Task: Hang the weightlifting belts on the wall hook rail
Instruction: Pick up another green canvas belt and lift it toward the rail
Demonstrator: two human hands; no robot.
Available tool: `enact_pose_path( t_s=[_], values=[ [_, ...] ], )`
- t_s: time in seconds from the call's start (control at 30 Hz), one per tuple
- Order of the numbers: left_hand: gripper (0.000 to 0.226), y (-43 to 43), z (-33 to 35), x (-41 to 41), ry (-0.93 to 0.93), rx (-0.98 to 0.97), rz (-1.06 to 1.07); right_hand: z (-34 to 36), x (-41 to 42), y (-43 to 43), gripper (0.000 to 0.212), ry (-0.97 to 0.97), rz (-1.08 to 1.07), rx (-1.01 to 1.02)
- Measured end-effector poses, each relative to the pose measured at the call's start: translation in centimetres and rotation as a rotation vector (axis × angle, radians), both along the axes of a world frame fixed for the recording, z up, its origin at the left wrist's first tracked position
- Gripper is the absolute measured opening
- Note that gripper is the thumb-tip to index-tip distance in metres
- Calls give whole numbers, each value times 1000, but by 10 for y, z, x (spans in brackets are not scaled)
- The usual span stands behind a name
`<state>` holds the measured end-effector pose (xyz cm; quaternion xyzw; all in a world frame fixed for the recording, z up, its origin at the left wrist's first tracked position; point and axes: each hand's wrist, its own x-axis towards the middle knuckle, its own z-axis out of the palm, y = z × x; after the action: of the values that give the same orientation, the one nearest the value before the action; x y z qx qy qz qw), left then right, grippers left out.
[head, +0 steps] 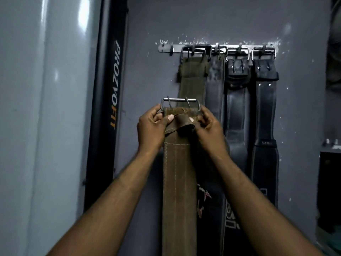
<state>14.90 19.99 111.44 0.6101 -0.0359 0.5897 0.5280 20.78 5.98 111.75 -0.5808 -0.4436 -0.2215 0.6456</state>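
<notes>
Left hand (150,126) and right hand (208,124) grip the olive belt (177,172) (buckle (181,100) up) — seemingly clear of the rail (166,48)

Near belt (178,182) before four hanging belts (265,111), below rail (166,48) — post (105,108) left

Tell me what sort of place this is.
Probably a gym storage corner: four weightlifting belts hang on a wall hook rail, the left hand and right hand grip a fifth brown belt, and a black upright reads PROZVOFIT.
</notes>
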Motion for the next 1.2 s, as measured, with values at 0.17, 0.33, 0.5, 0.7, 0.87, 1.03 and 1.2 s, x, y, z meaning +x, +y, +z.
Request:
enact_pose_path(
  t_s=[0.17, 0.33, 0.5, 0.7, 0.87, 1.03, 1.2],
  values=[
    [55, 30, 80, 36, -105, 31, 42, 76, 27, 37, 52, -121, -78, 66],
    [15, 52, 150, 60, -123, 151, 98, 141, 57, 65, 60, -120, -92, 111],
    [29, 71, 193, 79, -133, 230, 221, 185, 81, 83, 66, -140, -159, 88],
    [7, 91, 221, 93, -166, 277, 309, 222, 101, 95, 65, -245, -229, 36],
    [14, 96, 238, 95, -65, 286, 307, 245, 88, 91, 3, -290, -475, -108],
    [28, 105, 222, 104, 2, 244, 288, 223, 97, 95, 34, -347, -510, -85],
    [36, 95, 195, 102, -16, 238, 371, 183, 100, 90, 28, -318, -389, 72]
  ],
)
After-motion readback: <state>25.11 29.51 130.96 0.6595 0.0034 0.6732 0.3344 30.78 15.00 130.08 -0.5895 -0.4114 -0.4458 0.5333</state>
